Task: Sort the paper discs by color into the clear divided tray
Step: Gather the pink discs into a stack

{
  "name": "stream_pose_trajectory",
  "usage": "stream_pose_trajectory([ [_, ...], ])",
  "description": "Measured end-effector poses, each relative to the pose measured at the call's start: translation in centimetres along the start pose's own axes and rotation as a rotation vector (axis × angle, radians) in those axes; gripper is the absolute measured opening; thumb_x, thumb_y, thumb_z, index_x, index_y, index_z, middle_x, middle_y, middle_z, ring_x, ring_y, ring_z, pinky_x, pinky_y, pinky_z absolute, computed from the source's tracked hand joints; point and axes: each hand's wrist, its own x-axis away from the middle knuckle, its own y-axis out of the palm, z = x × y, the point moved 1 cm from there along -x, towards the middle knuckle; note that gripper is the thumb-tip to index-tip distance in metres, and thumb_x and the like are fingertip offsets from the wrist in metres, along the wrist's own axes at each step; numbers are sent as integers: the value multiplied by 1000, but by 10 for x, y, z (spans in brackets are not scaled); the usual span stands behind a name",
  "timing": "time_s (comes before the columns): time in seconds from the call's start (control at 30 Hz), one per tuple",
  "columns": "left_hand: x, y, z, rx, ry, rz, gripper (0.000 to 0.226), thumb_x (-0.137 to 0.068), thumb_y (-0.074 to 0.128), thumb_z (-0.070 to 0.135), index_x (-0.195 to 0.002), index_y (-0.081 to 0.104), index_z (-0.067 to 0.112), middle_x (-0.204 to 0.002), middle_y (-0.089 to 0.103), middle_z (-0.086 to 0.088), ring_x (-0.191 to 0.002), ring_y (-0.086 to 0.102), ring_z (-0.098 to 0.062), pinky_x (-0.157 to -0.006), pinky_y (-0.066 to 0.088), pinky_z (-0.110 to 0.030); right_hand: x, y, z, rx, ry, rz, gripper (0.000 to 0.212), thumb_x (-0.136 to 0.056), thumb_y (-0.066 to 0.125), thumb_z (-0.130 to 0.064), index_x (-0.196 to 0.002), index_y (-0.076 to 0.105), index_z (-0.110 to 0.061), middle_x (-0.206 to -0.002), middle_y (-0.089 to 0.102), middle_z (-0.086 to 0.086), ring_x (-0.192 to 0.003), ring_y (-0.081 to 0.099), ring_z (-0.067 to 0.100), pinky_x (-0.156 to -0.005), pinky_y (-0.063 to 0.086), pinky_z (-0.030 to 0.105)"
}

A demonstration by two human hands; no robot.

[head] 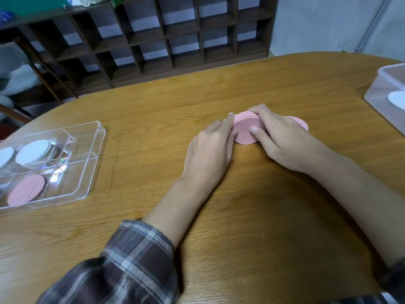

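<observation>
Gripping the pink stack [245, 131] mid-table, my right hand [282, 142] curls round it, thumb on top; my left hand [210, 148] presses straight-fingered against its side. The tray [98, 157] sits well off left, nearer my left hand.

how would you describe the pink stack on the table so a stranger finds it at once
Look to the middle of the wooden table, where two hands meet. The pink stack sits tilted between the left hand and right hand, unlike the pink disc lying flat behind the right hand.
</observation>
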Motion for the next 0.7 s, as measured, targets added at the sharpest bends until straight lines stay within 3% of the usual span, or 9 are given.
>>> stream_pose_trajectory([
  [0.13,1,-2,-3,-5,11,9,35,-106,53,31,-137,64,19,-108,73,-1,-96,69,-29,-73,58,-47,0,-6,-1,43,-31,7,27,-105,50,-31,-130,47,-23,-110,62,-3,-100,58,18,-82,41,37],
  [0.3,-1,0,-7,33,35,10,36,-106,53,34,-136,65,19,-112,74,0,-99,70,-25,-80,58,-44,3,-11,1,92,-72,108,25,-103,52,-33,-128,50,-27,-107,63,-7,-99,57,18,-82,47,43],
  [0.43,-1,5,-13,59,6,-49,36,-103,54,33,-134,66,20,-115,76,-1,-100,71,-26,-83,57,-45,2,-8,3,73,-114,70,25,-103,55,-27,-127,54,-21,-104,56,-15,-91,43,-2,-76,31,27],
  [0.5,-2,5,-15,89,-2,-41,34,-102,58,32,-132,69,18,-115,77,-2,-99,71,-26,-84,56,-44,2,-8,3,67,-115,68,25,-103,56,-27,-127,54,-22,-103,56,-14,-90,41,-3,-74,29,25],
  [0.6,-1,5,-15,91,11,-34,31,-101,64,30,-126,71,14,-117,77,-3,-104,71,-25,-88,56,-43,2,-10,4,69,-104,54,26,-103,53,-32,-129,53,-28,-104,59,-16,-94,53,6,-79,41,34],
  [0.7,0,8,-15,63,-14,-109,38,-101,62,43,-129,69,18,-118,73,0,-109,66,-22,-92,54,-44,5,-19,11,5,-62,75,25,-102,54,-36,-127,54,-32,-99,65,-10,-86,58,14,-79,51,46],
])
